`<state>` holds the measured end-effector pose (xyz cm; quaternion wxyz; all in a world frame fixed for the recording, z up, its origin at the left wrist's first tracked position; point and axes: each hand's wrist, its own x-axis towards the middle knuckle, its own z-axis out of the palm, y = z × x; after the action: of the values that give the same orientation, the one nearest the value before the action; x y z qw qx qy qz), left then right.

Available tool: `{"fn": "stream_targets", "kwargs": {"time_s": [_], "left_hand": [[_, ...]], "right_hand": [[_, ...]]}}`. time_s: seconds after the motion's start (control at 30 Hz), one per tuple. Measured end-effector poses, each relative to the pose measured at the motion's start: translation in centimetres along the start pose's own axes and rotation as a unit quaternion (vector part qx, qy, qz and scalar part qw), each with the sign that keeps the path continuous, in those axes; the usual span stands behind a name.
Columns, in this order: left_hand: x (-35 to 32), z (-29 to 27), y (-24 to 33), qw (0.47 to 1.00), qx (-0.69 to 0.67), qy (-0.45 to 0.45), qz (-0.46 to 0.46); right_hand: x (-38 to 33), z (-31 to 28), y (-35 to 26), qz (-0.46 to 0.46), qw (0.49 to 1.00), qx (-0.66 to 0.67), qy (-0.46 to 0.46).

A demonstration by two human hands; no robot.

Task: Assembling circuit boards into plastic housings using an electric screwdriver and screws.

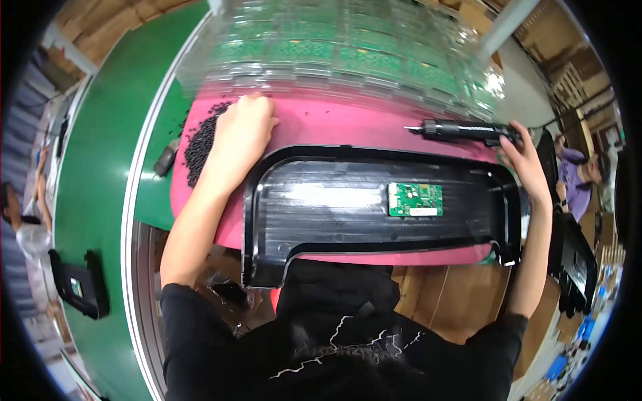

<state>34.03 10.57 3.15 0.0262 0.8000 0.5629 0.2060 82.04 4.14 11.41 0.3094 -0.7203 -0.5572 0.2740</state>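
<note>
My right hand (pixel 525 160) is wrapped round the rear end of a black electric screwdriver (pixel 461 130), its bit pointing left above the pink mat (pixel 321 113). On the mat before me lies a large black plastic housing (pixel 314 230), its hollow side up. A small green circuit board (pixel 416 200) sits inside it, right of the middle. My left hand (pixel 247 127) is curled closed beside a heap of small black screws (pixel 199 150), past the housing's far left corner. Whatever its fingers hold is hidden.
Stacked clear plastic trays (pixel 307 50) of green boards stand along the far edge. On the left runs a green belt (pixel 107 180) carrying another black housing (pixel 79 284). A dark grey lump (pixel 166 159) lies by the screws. Other people are at both sides.
</note>
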Motion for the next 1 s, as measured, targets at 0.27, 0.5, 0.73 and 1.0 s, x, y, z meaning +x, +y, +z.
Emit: {"fn": "stream_targets", "kwargs": {"time_s": [0.27, 0.5, 0.73, 1.0], "left_hand": [[1.5, 0.1, -0.1, 0.990, -0.128, 0.060, 0.018], [1.2, -2.1, 3.5, 0.954, -0.277, 0.045, 0.105], [0.3, -4.0, 10.0, 0.920, -0.311, -0.032, 0.237], [1.0, -3.6, 12.6, 0.894, -0.354, -0.051, 0.270]], "right_hand": [[0.5, 10.0, -6.4, -0.310, 0.870, 0.304, 0.232], [0.4, 12.5, -9.3, -0.218, 0.783, 0.582, 0.040], [-5.5, 10.2, -13.6, -0.275, 0.689, 0.671, 0.010], [-6.8, 9.5, -12.8, -0.347, 0.655, 0.670, -0.049]]}}
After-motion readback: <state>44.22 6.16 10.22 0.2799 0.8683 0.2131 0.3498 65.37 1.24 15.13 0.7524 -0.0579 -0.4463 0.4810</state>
